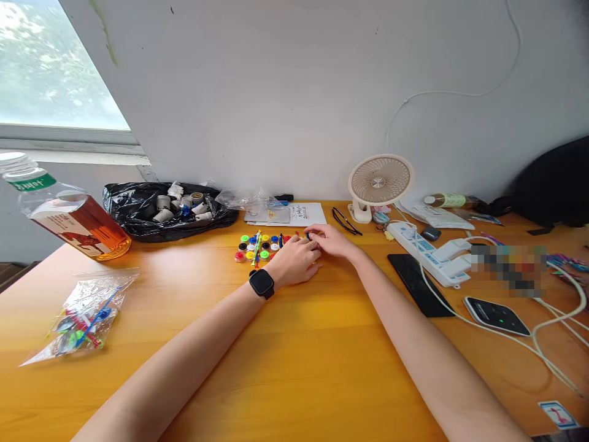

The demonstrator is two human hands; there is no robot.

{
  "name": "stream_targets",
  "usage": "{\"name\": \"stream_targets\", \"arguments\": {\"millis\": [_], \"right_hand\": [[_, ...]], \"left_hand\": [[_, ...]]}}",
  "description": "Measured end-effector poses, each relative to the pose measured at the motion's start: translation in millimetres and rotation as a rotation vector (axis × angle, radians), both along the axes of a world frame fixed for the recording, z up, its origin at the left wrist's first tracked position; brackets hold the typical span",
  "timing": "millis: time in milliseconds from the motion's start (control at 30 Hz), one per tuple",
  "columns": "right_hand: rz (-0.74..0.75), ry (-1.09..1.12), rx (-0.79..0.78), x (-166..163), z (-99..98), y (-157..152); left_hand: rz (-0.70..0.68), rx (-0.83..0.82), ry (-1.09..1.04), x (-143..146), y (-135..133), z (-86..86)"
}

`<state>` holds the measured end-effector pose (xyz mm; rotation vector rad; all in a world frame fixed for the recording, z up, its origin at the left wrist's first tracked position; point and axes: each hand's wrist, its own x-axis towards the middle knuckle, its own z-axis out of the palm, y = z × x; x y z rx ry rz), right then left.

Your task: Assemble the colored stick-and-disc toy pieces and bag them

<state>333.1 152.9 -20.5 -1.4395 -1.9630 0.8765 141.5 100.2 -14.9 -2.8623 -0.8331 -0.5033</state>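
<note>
Small coloured round pieces (pixel 264 254) lie in rows on the wooden table, with thin coloured sticks (pixel 256 248) among them. My left hand (pixel 297 261), with a black watch on its wrist, is at the right end of these rows. Its fingers are curled and hide part of the pieces; what they hold, if anything, does not show. My right hand (pixel 332 242) meets the left one from the right, its fingertips bent together at a small dark blue piece (pixel 307 235).
A bottle of amber liquid (pixel 87 224) and a clear bag of coloured parts (pixel 87 319) stand at left. Behind are a black bag (pixel 133 215), papers (pixel 308 213) and a fan (pixel 381 181). At right lie a power strip (pixel 427 255), a black slab (pixel 416 285) and cables.
</note>
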Motion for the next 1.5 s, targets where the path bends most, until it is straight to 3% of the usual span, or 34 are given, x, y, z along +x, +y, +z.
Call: {"name": "stream_targets", "arguments": {"millis": [133, 467, 1100, 1200, 1367, 1500], "right_hand": [[0.055, -0.079, 0.091, -5, -5.6, 3], [0.055, -0.181, 0.082, -12, -9.0, -1], [0.11, -0.024, 0.073, -16, -12.7, 0], [0.057, 0.042, 0.142, -14, -12.2, 1], [-0.09, -0.008, 0.401, -22, -6.7, -7], [0.03, -0.188, 0.526, -44, -6.3, -24]], "left_hand": [[0.051, 0.029, -0.029, 3, -3, -2.4], [0.052, 0.018, -0.063, 4, -4, -8.8], [0.089, 0.042, -0.184, -3, -7, -12.1], [0.147, 0.048, -0.284, -13, -1, -1.5], [0.405, -0.015, -0.394, -57, 22, 18.1], [0.369, -0.085, -0.239, -83, 18, 7.1]]}}
